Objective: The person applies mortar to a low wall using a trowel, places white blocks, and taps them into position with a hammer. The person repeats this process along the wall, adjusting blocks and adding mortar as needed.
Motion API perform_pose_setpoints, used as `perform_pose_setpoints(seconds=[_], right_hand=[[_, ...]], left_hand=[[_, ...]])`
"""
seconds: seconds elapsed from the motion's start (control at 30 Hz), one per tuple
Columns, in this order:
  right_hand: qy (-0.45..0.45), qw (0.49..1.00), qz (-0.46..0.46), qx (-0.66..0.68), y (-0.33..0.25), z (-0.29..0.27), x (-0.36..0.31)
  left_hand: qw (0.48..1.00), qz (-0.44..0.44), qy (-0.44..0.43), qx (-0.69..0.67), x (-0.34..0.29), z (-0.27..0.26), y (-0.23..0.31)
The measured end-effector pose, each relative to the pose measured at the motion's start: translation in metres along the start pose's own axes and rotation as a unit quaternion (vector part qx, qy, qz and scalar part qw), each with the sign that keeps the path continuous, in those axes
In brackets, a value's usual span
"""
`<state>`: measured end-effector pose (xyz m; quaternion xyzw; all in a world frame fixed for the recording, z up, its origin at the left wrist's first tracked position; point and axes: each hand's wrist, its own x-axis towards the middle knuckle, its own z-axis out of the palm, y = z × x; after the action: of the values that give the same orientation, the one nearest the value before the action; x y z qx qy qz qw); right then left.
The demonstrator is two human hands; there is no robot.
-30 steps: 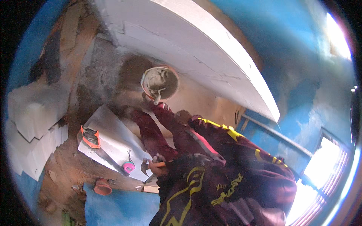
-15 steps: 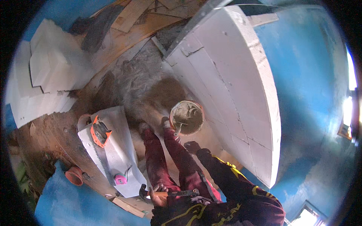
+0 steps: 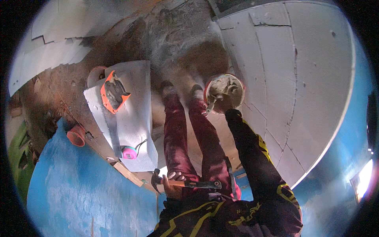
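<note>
My left hand (image 3: 173,185) is wrapped round a claw hammer (image 3: 199,184) with an orange and black handle, held across my lap. My right arm reaches forward to a round bucket (image 3: 241,89) of wet grey mortar (image 3: 227,87). At the bucket's near rim is my right hand (image 3: 233,113), dark and hardly distinct from the sleeve, its fingers not readable. A tool with a pale handle (image 3: 210,106), perhaps a trowel, leans over the bucket's left rim.
Left of my legs, a white block (image 3: 136,114) bears an orange-edged grey tool (image 3: 114,94), a toothed saw blade (image 3: 107,126) and a pink tape measure (image 3: 129,153). A small terracotta-coloured pot (image 3: 76,136) lies beyond. A white block wall (image 3: 276,71) stands at right.
My right hand has moved forward to the bucket's near rim. The view has shifted, so the bucket and wall sit differently in it. The hammer stays in my left hand.
</note>
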<state>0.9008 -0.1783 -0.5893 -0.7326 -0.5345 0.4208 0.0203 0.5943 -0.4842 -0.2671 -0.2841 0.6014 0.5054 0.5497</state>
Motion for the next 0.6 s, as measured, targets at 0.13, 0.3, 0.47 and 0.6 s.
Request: perform_pose_setpoints(seconds=[0.13,0.3,0.47,0.6], right_hand=[[0.161,0.953,-0.060,-0.249,-0.023,-0.037,0.026],[-0.038,0.900,-0.099,-0.423,-0.069,-0.097,0.054],[-0.192,0.875,-0.138,-0.423,-0.064,-0.122,0.024],[-0.239,0.882,-0.142,-0.381,-0.061,-0.133,-0.023]], left_hand=[[0.992,-0.053,-0.041,-0.104,-0.007,-0.011,-0.001],[0.991,-0.027,-0.081,-0.101,-0.020,-0.010,0.005],[0.995,0.010,-0.075,-0.062,-0.022,0.004,0.003],[0.994,-0.050,0.034,-0.086,-0.021,0.035,0.010]])
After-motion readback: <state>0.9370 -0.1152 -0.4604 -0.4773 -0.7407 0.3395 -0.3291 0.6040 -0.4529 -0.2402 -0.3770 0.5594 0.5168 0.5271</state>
